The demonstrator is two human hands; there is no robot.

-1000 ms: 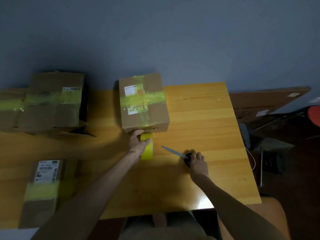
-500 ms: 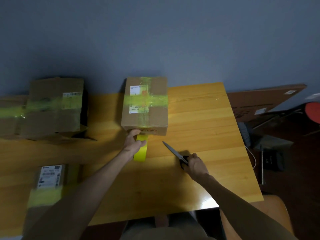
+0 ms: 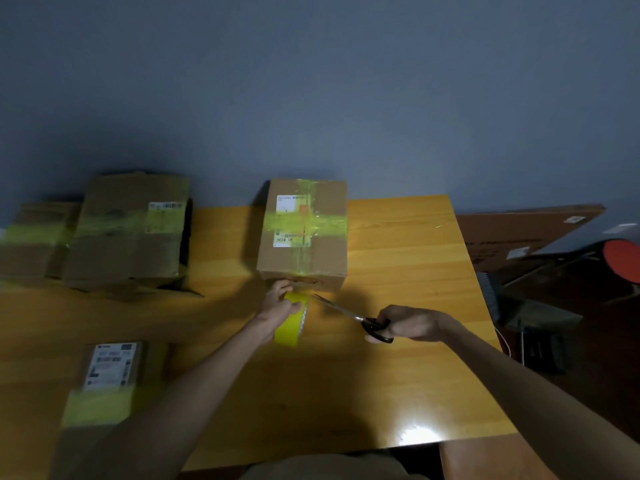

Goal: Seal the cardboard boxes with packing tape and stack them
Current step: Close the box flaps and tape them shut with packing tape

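A cardboard box point(image 3: 304, 251) with white labels and a cross of yellow tape stands at the back middle of the wooden table point(image 3: 408, 341). My left hand point(image 3: 277, 304) holds a yellow tape roll point(image 3: 291, 323) right against the box's near face. My right hand point(image 3: 412, 322) grips black-handled scissors point(image 3: 353, 318), the blade tips reaching the strip between roll and box.
Two taped boxes point(image 3: 128, 230) sit at the back left, the leftmost one point(image 3: 31, 240) blurred. A flat labelled parcel point(image 3: 107, 382) with yellow tape lies at the near left. Right of the table are a leaning cardboard sheet point(image 3: 530, 230), a red object point(image 3: 623, 259) and floor clutter.
My right hand lifted the scissors off the table and swung the blades toward the tape by the box. My left hand kept the roll at the box's near face.
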